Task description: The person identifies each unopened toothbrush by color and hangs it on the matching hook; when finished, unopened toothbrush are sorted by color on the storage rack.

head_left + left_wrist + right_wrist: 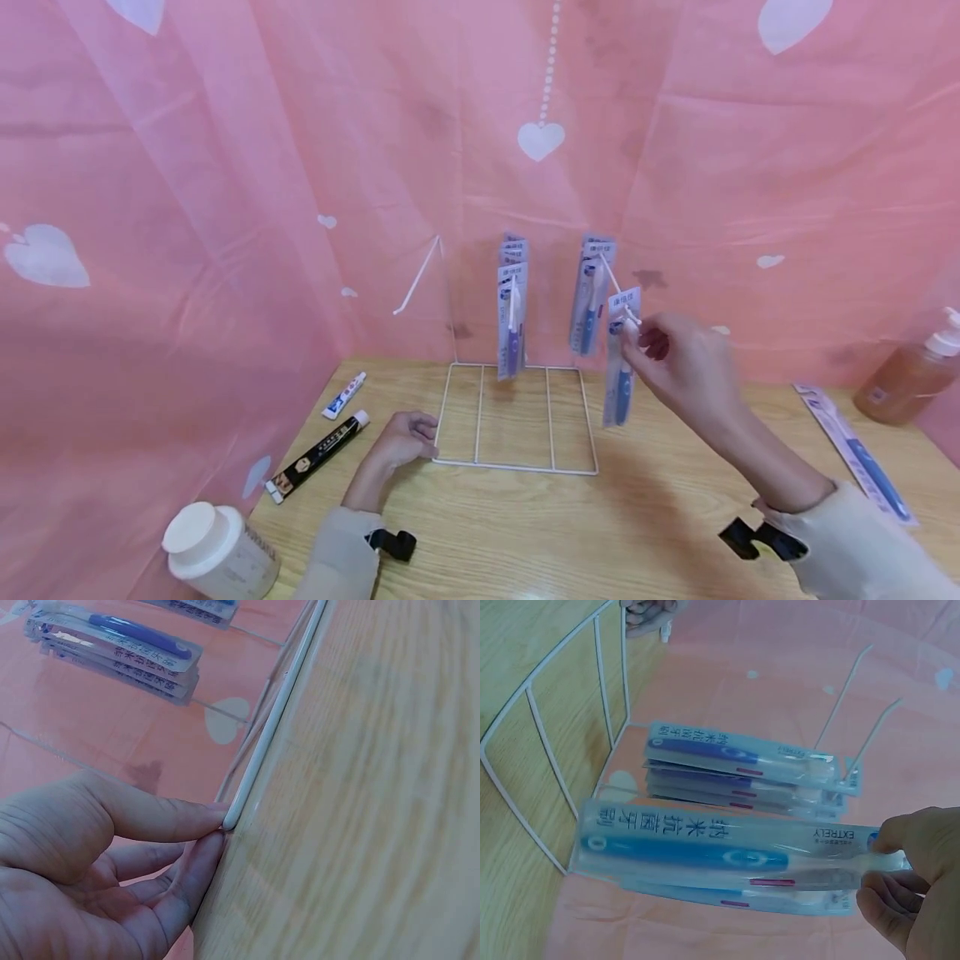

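Observation:
A white wire display rack stands on the wooden table, with prongs sticking out toward me. My left hand pinches the front left corner of its base between thumb and fingers. My right hand pinches the upper part of a packaged blue toothbrush at the tip of the right prong. Further back on that prong hang other packaged blue toothbrushes. Several packaged purple toothbrushes hang on the middle prong. Nothing hangs on the left prong.
At left lie a small toothpaste tube and a black toothpaste tube, with a white bottle nearer me. Another packaged toothbrush and an amber pump bottle are at right. A pink curtain hangs behind.

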The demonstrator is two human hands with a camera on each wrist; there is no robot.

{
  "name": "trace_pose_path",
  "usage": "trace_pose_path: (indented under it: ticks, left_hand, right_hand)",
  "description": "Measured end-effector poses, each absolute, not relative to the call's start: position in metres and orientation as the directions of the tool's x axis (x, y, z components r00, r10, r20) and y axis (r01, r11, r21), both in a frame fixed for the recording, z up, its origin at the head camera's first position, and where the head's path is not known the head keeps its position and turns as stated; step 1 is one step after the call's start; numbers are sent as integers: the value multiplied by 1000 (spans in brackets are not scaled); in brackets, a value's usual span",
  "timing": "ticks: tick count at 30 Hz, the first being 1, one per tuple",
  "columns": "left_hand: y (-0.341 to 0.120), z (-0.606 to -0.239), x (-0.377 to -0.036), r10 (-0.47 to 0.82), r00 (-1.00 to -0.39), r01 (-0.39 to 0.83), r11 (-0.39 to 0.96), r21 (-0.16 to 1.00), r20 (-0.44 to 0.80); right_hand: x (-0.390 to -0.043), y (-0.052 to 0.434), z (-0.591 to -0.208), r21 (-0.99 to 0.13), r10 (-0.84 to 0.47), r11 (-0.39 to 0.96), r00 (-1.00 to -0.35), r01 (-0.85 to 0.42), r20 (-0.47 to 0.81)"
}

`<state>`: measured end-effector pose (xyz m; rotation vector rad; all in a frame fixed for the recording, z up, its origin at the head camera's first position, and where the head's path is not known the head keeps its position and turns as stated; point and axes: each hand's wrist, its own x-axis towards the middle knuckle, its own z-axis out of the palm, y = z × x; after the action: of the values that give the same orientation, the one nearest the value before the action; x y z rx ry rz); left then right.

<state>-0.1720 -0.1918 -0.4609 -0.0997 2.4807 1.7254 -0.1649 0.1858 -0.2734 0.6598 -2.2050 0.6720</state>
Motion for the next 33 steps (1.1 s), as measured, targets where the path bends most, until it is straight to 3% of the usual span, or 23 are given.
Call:
trace_pose_path:
  ticks: [8, 15, 23, 33]
  left_hand:
    - [-191, -461, -173, 9, -991, -119, 345, 931, -130]
    - [-192, -462, -174, 18, -991, -121, 335, 934, -135]
    - [-191, -463, -172, 16, -991, -123, 336, 934, -136]
    - [-192, -460, -172, 20, -993, -102, 346, 933, -116]
  right_hand:
    - [-198, 174, -274, -308, -171, 753, -625, -582, 762]
    - [-228, 166, -273, -390, -119, 753, -691, -531, 713]
    - [-249, 160, -277, -423, -50, 745, -676, -515, 735]
    - [-250, 164, -286, -481, -18, 683, -672, -549, 741]
